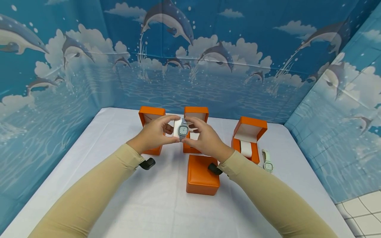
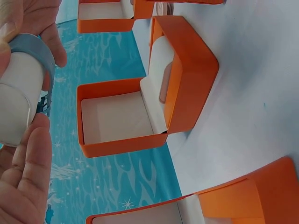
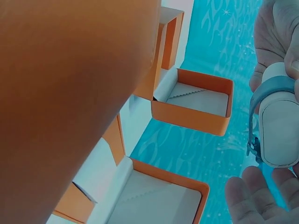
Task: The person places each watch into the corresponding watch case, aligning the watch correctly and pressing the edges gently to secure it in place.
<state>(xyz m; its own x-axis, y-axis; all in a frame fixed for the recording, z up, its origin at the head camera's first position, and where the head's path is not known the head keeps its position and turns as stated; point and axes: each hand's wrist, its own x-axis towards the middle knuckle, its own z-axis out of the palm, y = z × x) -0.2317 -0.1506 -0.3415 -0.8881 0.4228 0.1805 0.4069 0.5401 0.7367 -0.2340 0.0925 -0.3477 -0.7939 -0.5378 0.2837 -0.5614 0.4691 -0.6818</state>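
Observation:
My left hand (image 1: 153, 134) and right hand (image 1: 208, 137) hold up a blue-grey wristwatch (image 1: 183, 130) wrapped round a white cushion (image 1: 176, 126), above the table. The left thumb and forefinger pinch the cushion from its left side. On the right, my thumb and fingers grip the watch at its strap. Its square pale dial faces me in the head view. The blue-grey strap (image 2: 35, 44) curves round the cushion in the left wrist view, and its dark buckle (image 3: 254, 144) shows in the right wrist view. Behind the hands stands an open orange watch box (image 1: 196, 110), partly hidden.
Another open orange box (image 1: 151, 110) stands at left, partly hidden by my left hand. To the right is an open box (image 1: 250, 127) with a white cushion, beside a pale green watch (image 1: 268, 163). A closed orange box (image 1: 202, 177) lies nearer on the white-covered table (image 1: 143, 201).

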